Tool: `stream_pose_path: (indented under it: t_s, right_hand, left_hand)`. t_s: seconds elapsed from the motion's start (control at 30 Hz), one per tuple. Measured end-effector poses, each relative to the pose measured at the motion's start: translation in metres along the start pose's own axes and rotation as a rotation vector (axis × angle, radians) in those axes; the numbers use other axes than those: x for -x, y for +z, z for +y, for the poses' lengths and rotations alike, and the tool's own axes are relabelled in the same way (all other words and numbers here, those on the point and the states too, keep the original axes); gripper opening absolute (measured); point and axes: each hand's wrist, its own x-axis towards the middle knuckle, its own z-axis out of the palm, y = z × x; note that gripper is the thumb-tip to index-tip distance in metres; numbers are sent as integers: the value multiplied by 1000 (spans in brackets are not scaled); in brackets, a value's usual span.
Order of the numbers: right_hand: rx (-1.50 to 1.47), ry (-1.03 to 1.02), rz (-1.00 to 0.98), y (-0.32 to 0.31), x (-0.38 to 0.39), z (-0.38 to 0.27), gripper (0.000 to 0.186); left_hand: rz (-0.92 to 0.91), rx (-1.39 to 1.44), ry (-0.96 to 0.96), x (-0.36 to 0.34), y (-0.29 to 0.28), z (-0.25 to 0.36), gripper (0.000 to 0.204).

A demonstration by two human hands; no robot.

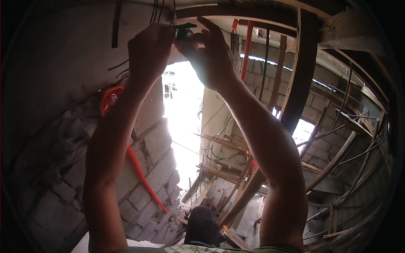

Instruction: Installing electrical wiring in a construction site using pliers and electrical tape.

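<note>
Both my arms are raised overhead, close to dark wires [155,12] that hang from the ceiling. My left hand [148,50] is closed, its fingertips pinched at one end of a small black piece [185,27]. On the other side my right hand [206,55] grips the same piece between thumb and fingers, with one finger raised clear of it. The piece has a flat strip on top and a rounder dark part below; backlight hides its exact kind. Whether a wire runs into it, I cannot tell.
A red box [111,99] sits in the block wall [154,156] on the left, with a red conduit [142,179] below. Bright light fills a doorway opening [183,114]. Timber props [299,67], a red pipe [247,50] and loose wires [211,147] stand or hang on the right.
</note>
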Motion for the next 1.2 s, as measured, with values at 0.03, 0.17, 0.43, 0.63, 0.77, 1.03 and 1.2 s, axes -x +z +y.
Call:
stream_pose_path:
  t_s: [0.03, 0.17, 0.43, 0.63, 0.77, 1.03, 1.2]
  right_hand:
    - [2, 8, -1, 0, 2, -4, 30]
    - [-28, -212, -1, -12, 0, -9, 32]
    - [-603, -144, -276, -8, -11, 6, 34]
    - [-912, 207, -316, -7, -17, -9, 35]
    - [-1083, 266, -273, -13, -16, 2, 38]
    - [-1244, 202, -324, -15, -19, -2, 37]
    - [-414, 94, -144, -15, -13, -12, 33]
  left_hand:
    - [-8, 2, -3, 0, -1, -2, 24]
    - [-51, -85, 261, -2, -9, -12, 21]
    - [-260, -67, 636, -5, -30, -39, 17]
    - [-275, -23, 547, 2, -39, -47, 17]
    - [-316, 185, 418, 5, -32, -38, 18]
    - [-289, 682, 121, 3, -23, -35, 21]
    - [-192, 679, 85, 5, -8, -17, 20]
